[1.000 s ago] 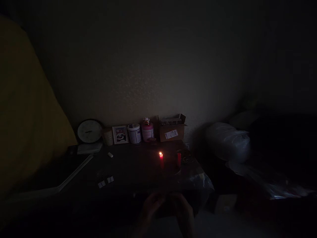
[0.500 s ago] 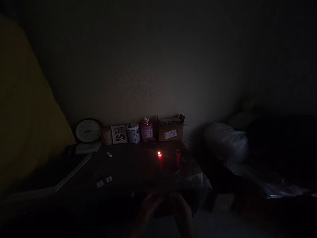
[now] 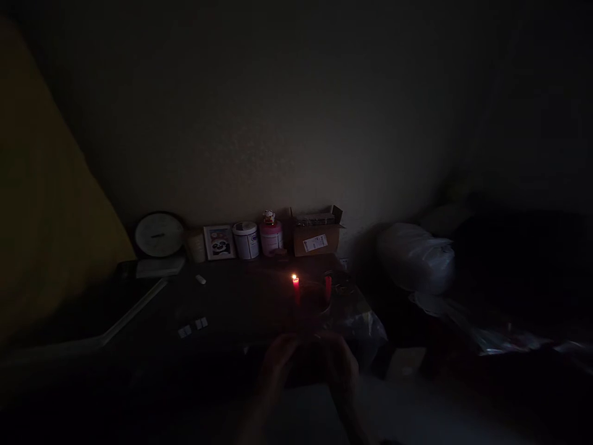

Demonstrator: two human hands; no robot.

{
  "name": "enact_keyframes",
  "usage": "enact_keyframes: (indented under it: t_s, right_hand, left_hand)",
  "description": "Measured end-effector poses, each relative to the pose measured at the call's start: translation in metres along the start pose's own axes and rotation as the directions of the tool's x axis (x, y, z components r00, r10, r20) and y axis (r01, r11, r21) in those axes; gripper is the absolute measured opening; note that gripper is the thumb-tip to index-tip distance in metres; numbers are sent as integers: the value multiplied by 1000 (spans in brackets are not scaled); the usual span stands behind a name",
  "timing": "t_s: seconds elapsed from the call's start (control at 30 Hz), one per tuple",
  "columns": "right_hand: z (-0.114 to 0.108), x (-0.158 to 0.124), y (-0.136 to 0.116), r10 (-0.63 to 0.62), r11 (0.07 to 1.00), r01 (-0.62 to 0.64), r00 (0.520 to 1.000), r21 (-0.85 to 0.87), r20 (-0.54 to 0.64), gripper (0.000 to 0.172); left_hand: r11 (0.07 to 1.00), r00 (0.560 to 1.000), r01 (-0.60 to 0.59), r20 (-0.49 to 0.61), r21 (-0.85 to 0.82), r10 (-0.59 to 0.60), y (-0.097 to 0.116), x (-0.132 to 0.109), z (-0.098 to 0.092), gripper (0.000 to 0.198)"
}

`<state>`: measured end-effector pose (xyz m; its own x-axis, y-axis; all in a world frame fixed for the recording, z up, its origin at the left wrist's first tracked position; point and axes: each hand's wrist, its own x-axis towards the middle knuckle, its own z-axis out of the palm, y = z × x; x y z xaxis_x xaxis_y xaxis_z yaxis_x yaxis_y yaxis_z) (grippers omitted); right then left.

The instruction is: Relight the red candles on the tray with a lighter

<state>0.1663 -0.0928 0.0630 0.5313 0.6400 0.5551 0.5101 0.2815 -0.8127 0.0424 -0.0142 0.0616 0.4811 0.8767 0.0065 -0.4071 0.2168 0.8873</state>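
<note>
A lit red candle (image 3: 296, 290) stands upright on the dark table, its small flame the brightest spot in the room. Right of it is a second, unlit red candle (image 3: 328, 285). At the table's front edge, below the candles, my left hand (image 3: 279, 353) and my right hand (image 3: 340, 358) face each other with fingertips drawn inward. Both look closed, the fingers curled as in a pinch. What they hold, if anything, is lost in the darkness.
Along the wall stand a round clock (image 3: 159, 235), a framed panda picture (image 3: 219, 242), a white tub (image 3: 246, 241), a pink-lidded tub (image 3: 271, 240) and an open cardboard box (image 3: 317, 241). Small white pieces (image 3: 192, 327) lie left. A white plastic bag (image 3: 416, 256) sits right.
The view has shifted slightly, so the table's things appear higher and a little further left. Both hands have risen a bit towards the candles. The left candle keeps burning.
</note>
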Motion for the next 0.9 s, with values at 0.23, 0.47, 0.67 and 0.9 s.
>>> enact_keyframes:
  t_s: [0.23,0.47,0.67,0.9]
  right_hand:
    - [-6,3,2,-314,942,316,949,-114,34,17]
    - [-21,6,-15,-379,899,363,925,-243,-19,20]
    - [-18,16,7,-327,893,335,942,-299,81,22]
    - [-29,42,19,-82,969,17,964,-247,-252,29]
  left_hand:
    - [1000,999,-14,44,-14,15,12,-1,19,33]
    - [999,999,-34,14,14,34,8,2,21,30]
    - [997,998,-46,50,63,43,11,2,25,29]
    - [998,998,32,-49,-57,-35,6,0,4,42]
